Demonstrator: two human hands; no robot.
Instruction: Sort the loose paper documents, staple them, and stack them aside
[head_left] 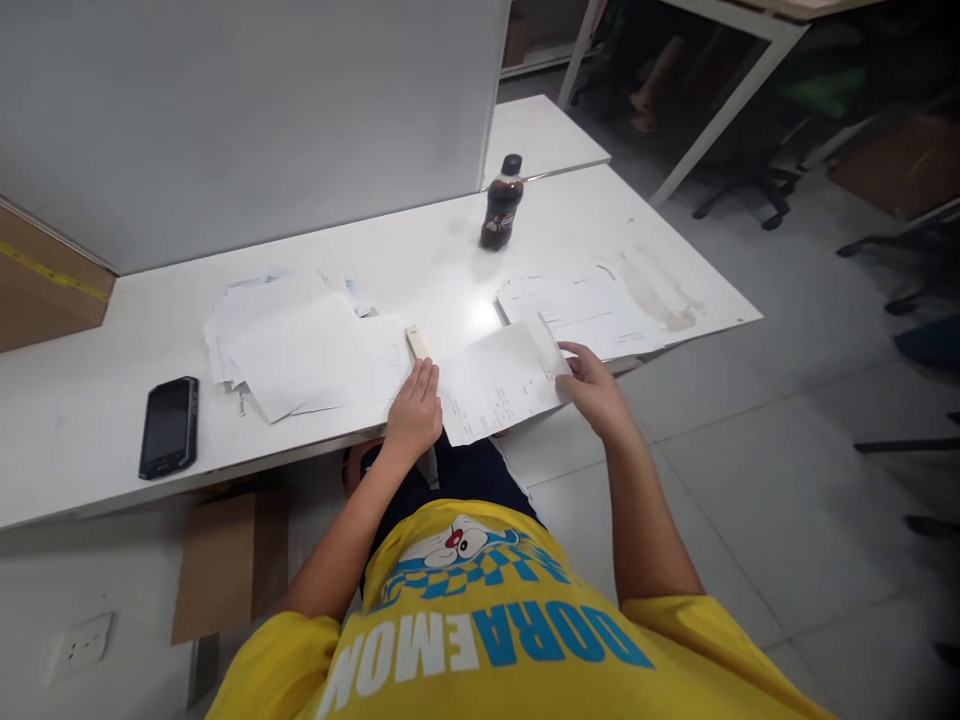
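My right hand (596,392) is closed on the right edge of a printed sheet of paper (499,380), thumb and fingers pinching it. The sheet is tilted over the front edge of the table, with small print along its lower part. My left hand (416,412) is at the left edge of that sheet, its fingers pressed together over the near end of a small cream-coloured oblong object (415,343). The far end of this object sticks out beyond my fingertips, and its exact kind is unclear. My left thumb is hidden.
Loose papers (300,345) lie spread on the white table (420,250) to the left. More printed sheets (574,305) lie to the right. A cola bottle (501,205) stands upright behind. A black phone (169,428) lies front left, near a cardboard box (52,280).
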